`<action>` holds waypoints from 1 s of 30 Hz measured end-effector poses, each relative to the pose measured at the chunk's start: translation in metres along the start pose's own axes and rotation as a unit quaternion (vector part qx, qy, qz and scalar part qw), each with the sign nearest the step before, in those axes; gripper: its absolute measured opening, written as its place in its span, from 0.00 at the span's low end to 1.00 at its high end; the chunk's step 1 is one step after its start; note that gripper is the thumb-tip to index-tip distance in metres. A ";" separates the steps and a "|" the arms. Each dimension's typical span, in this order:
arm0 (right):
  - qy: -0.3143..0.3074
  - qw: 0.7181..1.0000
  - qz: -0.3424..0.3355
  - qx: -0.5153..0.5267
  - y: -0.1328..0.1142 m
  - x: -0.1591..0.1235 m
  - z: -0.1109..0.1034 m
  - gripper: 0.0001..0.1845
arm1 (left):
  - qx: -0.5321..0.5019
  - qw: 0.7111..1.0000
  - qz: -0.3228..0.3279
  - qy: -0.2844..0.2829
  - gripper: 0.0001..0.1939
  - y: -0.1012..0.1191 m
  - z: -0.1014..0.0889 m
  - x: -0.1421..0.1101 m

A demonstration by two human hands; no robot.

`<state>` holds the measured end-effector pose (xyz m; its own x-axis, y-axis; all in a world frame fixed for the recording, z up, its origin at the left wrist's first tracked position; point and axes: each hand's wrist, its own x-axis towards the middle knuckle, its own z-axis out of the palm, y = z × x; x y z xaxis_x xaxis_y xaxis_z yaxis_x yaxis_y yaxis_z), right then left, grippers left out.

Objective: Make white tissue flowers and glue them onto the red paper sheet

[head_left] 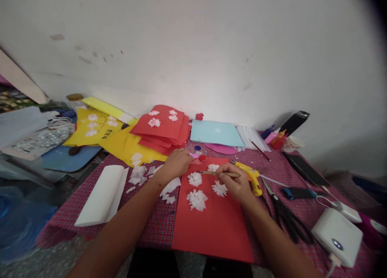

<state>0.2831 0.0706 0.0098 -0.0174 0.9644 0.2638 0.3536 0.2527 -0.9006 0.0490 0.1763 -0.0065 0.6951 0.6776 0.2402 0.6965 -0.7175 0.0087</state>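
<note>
A thin wooden-handled paintbrush (222, 173) lies in the closed fingers of my right hand (234, 181), its tip pointing left above the red paper. On that red paper (211, 237) sit several white crumpled-paper flowers (196, 200), and the brush tip is just above the upper-left flower (195, 179). My left hand (179, 163) is curled at the sheet's upper left, its fingertips against a small clear paint palette (198, 153) with blue, lilac and red paint. White paper scraps (171, 187) lie under and beside my left forearm.
At left are folded white paper (101, 195) and yellow sheets (121, 143). Red sheets with flowers (163, 126) and light blue paper (216, 132) lie behind. To the right are a yellow glue gun (252, 175), black scissors (287, 215), a phone (304, 169) and a white power box (337, 233).
</note>
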 end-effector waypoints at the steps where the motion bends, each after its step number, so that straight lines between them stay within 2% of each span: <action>1: 0.007 1.000 -0.006 -0.003 0.000 -0.001 -0.001 0.08 | 0.000 1.000 -0.001 -0.001 0.12 0.000 0.000 0.000; 6: -0.017 0.998 -0.047 -0.028 0.003 -0.001 -0.004 0.06 | -0.002 1.000 -0.003 -0.005 0.13 0.000 0.001 0.000; 12: -0.037 0.997 -0.067 -0.029 0.013 -0.002 0.000 0.07 | -0.007 1.000 0.000 0.001 0.12 0.000 0.002 -0.001; 23: -0.059 0.994 -0.078 -0.056 0.007 -0.002 0.003 0.06 | -0.011 1.000 -0.008 0.002 0.13 0.004 -0.004 -0.001; 30: -0.052 0.995 -0.065 -0.059 0.009 -0.002 0.002 0.07 | -0.014 1.000 -0.011 0.000 0.13 0.004 -0.005 -0.001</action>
<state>0.2843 0.0715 0.0007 -0.1647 0.9283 0.3334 0.4499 0.3715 -0.8122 0.0502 0.1721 -0.0019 0.6792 0.6937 0.2396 0.7070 -0.7061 0.0404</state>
